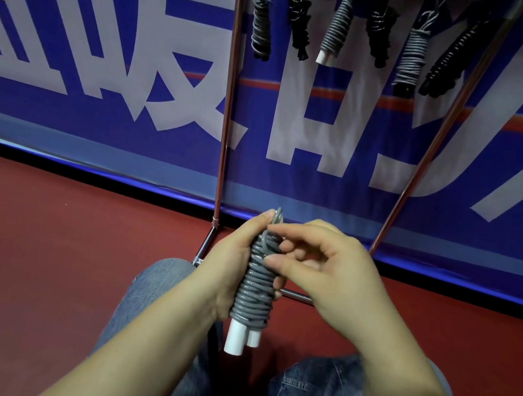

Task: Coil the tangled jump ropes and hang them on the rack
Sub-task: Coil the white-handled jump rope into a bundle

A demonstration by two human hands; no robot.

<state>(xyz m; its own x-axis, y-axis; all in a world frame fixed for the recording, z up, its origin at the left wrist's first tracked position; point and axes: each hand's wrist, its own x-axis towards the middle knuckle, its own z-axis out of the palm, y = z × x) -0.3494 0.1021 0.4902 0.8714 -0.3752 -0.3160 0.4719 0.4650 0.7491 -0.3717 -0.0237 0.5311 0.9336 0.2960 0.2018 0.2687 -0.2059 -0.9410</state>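
Cord on the grey jump rope [254, 285] looks like a thin plastic line: light, springy, a bit slick, so my guess is the wraps loosen if the free end isn't tucked. Both white handles [239, 340] sit side by side inside the coil as a stiff core, which makes the wrapped middle the safe place to hold; the short loop at the top is for hanging.

Left hand [229, 261] is curled round the bundle from its left side, thumb up along the top wraps, fingertips showing on the far side. Right hand [320, 272] is just right of the bundle, fingers loosely bent, thumb and forefinger pinching at the cord near the top loop. Can't tell whether the end is already tucked.

Bundle is upright, held above the person's knees, handle ends pointing down. Rack [227, 124] stands beyond it, and 6 coiled ropes [336, 28] hang from the rack's top, well above the bundle.
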